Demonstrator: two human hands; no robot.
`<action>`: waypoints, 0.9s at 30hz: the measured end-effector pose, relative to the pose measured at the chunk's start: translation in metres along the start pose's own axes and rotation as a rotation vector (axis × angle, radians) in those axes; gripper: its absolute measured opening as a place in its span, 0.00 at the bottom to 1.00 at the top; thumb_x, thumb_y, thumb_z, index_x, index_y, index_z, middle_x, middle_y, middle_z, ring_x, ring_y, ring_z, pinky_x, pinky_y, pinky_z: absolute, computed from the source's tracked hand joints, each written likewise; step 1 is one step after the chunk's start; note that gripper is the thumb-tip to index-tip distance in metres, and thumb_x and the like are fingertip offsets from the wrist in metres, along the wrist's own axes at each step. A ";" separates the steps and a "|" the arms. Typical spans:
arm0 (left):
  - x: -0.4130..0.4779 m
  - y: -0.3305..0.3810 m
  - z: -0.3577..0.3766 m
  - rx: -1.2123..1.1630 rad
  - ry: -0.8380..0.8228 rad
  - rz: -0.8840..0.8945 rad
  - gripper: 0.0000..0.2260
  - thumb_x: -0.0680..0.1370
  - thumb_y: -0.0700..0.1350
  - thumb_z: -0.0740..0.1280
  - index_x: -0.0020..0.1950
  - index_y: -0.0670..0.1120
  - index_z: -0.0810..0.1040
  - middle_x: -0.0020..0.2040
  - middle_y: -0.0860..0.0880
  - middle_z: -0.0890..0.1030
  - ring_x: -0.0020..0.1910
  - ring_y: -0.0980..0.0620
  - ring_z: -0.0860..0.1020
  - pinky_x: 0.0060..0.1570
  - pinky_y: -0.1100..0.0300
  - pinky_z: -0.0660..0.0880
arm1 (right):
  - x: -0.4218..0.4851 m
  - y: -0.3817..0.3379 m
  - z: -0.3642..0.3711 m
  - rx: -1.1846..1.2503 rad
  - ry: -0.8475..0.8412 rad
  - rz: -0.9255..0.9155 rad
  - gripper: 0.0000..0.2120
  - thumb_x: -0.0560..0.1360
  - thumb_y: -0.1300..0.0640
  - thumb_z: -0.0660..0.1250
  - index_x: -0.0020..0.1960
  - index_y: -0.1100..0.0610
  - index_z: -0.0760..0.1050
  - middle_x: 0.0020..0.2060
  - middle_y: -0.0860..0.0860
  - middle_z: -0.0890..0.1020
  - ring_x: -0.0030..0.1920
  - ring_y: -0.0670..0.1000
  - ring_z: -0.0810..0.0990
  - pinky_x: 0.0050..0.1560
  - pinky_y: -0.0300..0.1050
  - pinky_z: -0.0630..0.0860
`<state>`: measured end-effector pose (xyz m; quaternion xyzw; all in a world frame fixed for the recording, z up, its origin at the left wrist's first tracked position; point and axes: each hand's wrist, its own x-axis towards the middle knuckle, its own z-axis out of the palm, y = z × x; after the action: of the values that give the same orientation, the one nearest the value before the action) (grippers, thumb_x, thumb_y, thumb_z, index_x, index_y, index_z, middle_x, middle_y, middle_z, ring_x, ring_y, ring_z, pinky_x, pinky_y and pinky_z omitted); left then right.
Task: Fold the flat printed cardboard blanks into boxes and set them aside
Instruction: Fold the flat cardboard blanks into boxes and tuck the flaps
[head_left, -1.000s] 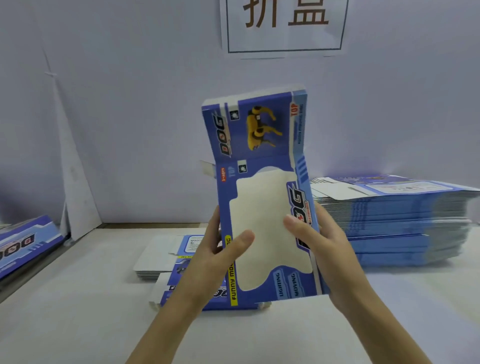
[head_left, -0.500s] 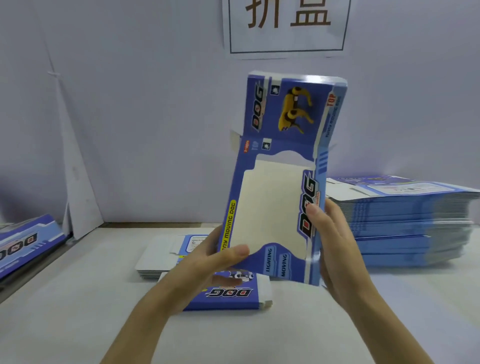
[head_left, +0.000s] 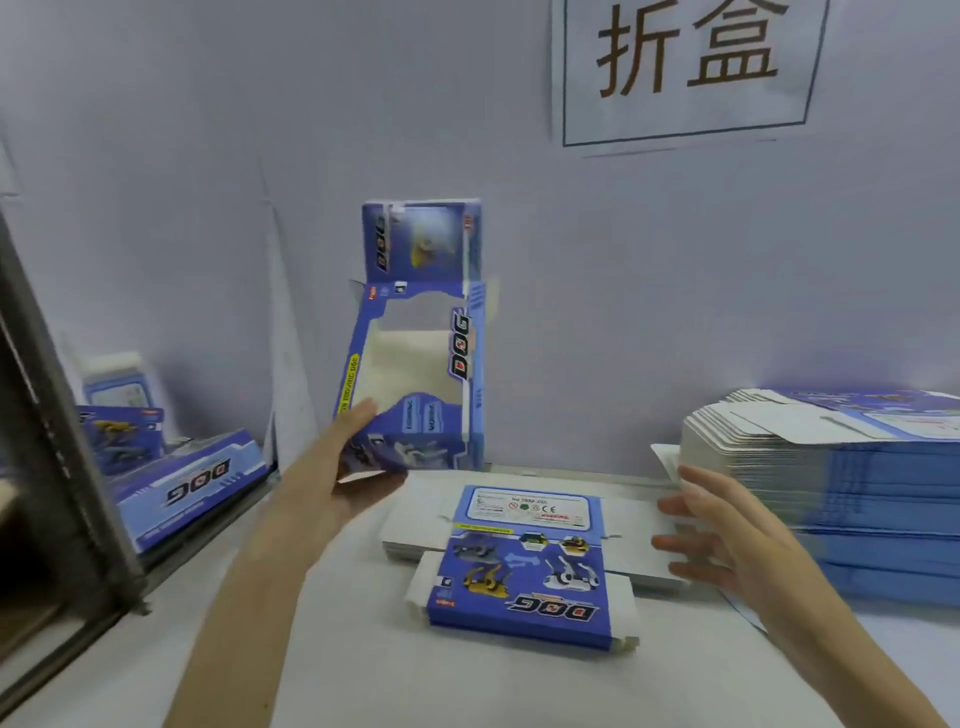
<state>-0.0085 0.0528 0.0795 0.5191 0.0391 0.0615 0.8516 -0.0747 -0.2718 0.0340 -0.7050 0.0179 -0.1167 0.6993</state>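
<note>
A blue printed box (head_left: 415, 353) with a window cut-out stands upright in the air, its top flap raised. My left hand (head_left: 340, 467) grips it by the lower left corner. My right hand (head_left: 727, 535) is off the box, fingers spread, hovering over the right end of a small stack of flat blanks (head_left: 524, 561) lying on the white table (head_left: 467, 686). A tall stack of flat blanks (head_left: 841, 483) sits at the right.
Folded blue boxes (head_left: 176, 478) lie in a bin beyond the table's left edge, behind a dark metal frame (head_left: 57, 431). A grey wall with a paper sign (head_left: 685, 67) closes off the back.
My right hand has let go of the box and dropped toward the flat blanks. My left hand alone carries the opened box leftward. The view has swung to the left.
</note>
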 end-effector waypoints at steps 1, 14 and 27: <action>0.009 0.015 -0.005 -0.078 0.055 0.057 0.14 0.63 0.48 0.77 0.43 0.44 0.79 0.31 0.48 0.82 0.35 0.50 0.83 0.38 0.51 0.83 | 0.000 0.000 0.000 0.005 -0.002 0.010 0.17 0.79 0.51 0.61 0.66 0.50 0.72 0.53 0.54 0.82 0.48 0.58 0.84 0.47 0.53 0.79; 0.021 -0.086 0.039 0.964 -0.481 0.229 0.22 0.77 0.48 0.70 0.70 0.51 0.72 0.62 0.56 0.75 0.67 0.52 0.72 0.59 0.66 0.71 | -0.009 0.000 0.018 -0.139 -0.125 0.054 0.07 0.79 0.54 0.63 0.55 0.48 0.77 0.43 0.46 0.86 0.43 0.52 0.85 0.50 0.54 0.81; -0.031 -0.177 0.011 1.853 -0.661 0.684 0.29 0.82 0.45 0.60 0.79 0.53 0.51 0.79 0.52 0.52 0.78 0.51 0.52 0.75 0.58 0.48 | -0.009 0.005 0.018 -0.277 -0.139 0.046 0.10 0.80 0.58 0.63 0.61 0.51 0.75 0.50 0.50 0.81 0.47 0.48 0.82 0.32 0.32 0.75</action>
<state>-0.0269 -0.0414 -0.0730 0.9439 -0.3136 0.1002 0.0248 -0.0794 -0.2530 0.0278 -0.8005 0.0017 -0.0482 0.5973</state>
